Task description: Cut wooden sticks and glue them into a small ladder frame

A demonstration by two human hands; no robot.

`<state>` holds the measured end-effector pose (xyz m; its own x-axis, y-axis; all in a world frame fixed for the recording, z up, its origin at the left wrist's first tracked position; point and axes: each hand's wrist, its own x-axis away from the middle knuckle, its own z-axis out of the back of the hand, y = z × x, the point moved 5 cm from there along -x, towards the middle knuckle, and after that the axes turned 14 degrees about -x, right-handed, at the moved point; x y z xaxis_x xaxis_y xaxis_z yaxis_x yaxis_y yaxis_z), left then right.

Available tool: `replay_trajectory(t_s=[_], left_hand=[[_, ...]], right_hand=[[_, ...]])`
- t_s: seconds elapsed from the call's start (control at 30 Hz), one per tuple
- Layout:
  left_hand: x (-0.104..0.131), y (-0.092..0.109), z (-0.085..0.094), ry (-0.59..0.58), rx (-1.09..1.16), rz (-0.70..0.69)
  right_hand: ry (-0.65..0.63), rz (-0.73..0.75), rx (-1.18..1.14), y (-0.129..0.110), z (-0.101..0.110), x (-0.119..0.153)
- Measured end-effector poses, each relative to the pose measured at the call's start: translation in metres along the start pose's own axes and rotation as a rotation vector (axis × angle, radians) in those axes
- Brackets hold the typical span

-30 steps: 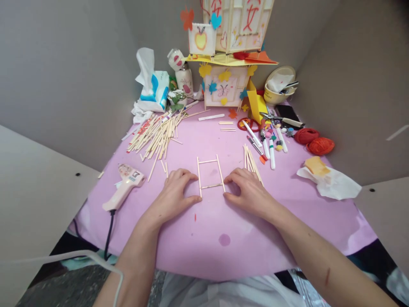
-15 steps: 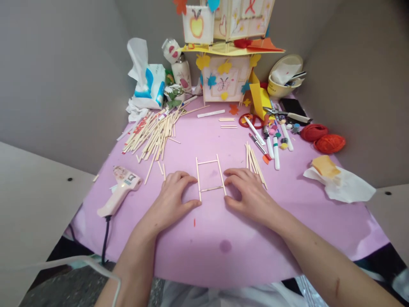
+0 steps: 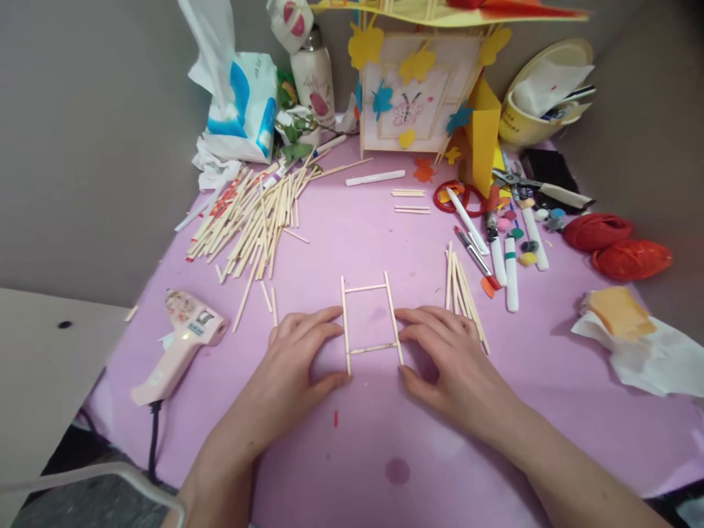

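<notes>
A small frame of thin wooden sticks [image 3: 374, 348] lies flat on the table, with two long sides joined by two crossbars. My left hand [image 3: 297, 356] holds its left side, the fingertips against the stick and the thumb at its near end. From the right, my right hand [image 3: 451, 359] holds the other side in the same way, thumb low and fingers higher up. Beyond my right fingers lies a small bunch of loose sticks [image 3: 465, 290]. A pink glue gun [image 3: 184, 341] rests to the left of my left hand.
A big heap of sticks [image 3: 264, 227] lies at the back left, near a tissue pack [image 3: 250, 95]. A decorated stick house [image 3: 379, 125] stands at the back. Markers [image 3: 511, 275], pliers [image 3: 561, 192], red yarn [image 3: 632, 249] and bread on paper [image 3: 619, 312] are on the right.
The view has moved closer and tilted down, so the house's upper part is out of sight. Both hands stay at the frame's sides.
</notes>
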<state>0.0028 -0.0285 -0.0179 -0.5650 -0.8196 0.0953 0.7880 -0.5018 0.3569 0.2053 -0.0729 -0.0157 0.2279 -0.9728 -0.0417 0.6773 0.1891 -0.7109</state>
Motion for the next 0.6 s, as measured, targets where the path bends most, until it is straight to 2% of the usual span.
replay_trajectory(t_s=[0.23,0.6], left_hand=[[-0.0003,-0.0026,-0.0020,-0.035,-0.025,0.006],[-0.0033,0.0008,0.0001,0.014,-0.106,-0.039]], right_hand=[[-0.031,-0.024,0.017,0.0049,-0.0012,-0.0008],[-0.033,-0.007,0.006,0.0053,0.0029,-0.0077]])
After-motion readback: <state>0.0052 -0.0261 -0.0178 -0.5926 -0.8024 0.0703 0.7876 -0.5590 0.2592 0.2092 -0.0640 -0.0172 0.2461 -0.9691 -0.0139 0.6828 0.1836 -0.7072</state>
